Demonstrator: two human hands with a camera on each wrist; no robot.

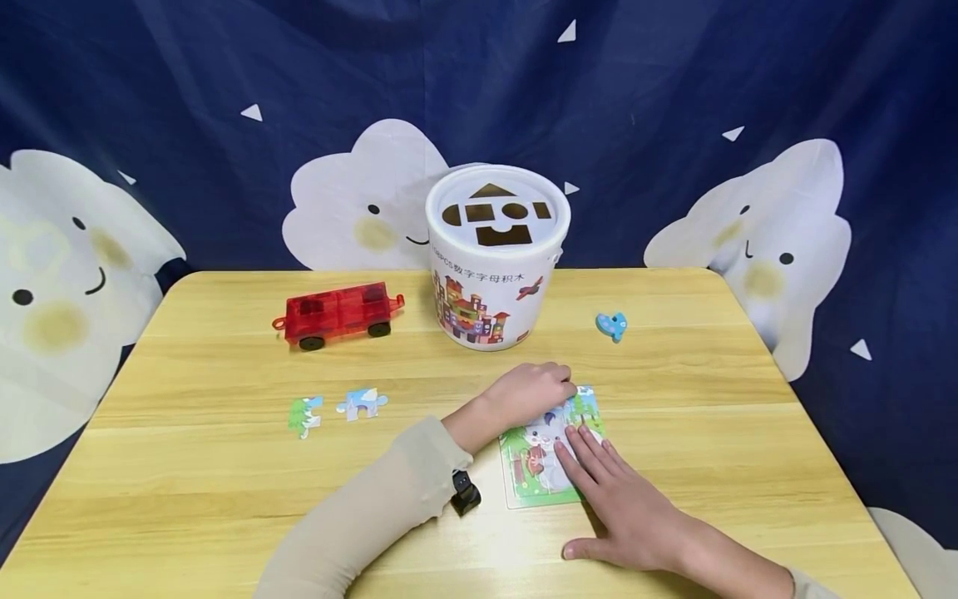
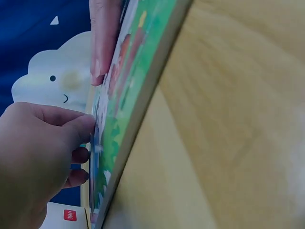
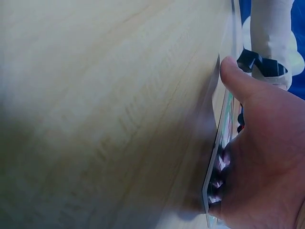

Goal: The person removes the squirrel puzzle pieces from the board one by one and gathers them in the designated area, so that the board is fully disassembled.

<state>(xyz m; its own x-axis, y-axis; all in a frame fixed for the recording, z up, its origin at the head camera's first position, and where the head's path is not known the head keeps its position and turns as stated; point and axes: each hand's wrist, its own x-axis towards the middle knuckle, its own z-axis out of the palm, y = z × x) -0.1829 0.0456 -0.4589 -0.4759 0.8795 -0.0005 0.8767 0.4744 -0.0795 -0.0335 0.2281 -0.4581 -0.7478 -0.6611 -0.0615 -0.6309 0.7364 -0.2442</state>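
A jigsaw puzzle (image 1: 540, 487) with a cartoon animal picture lies flat in its tray on the table. My left hand (image 1: 527, 398) is at its upper left part, with bent fingers and thumb pinching a puzzle piece against the picture; the hand mostly hides that piece. In the left wrist view, the left hand's thumb and fingertips (image 2: 86, 123) meet the puzzle surface. My right hand (image 1: 629, 507) rests its straight fingers on the puzzle's right side, thumb spread out over the table. Two loose pieces, one green (image 1: 301, 415) and one blue and white (image 1: 362, 404), lie to the left.
Behind the puzzle stands a white bucket (image 1: 490, 266) whose lid has shaped holes. A red transparent toy wagon (image 1: 340, 312) is to its left, a small blue toy (image 1: 611, 325) to its right. The wooden table (image 1: 187, 466) ends at a dark blue cloud-print curtain (image 1: 524, 75).
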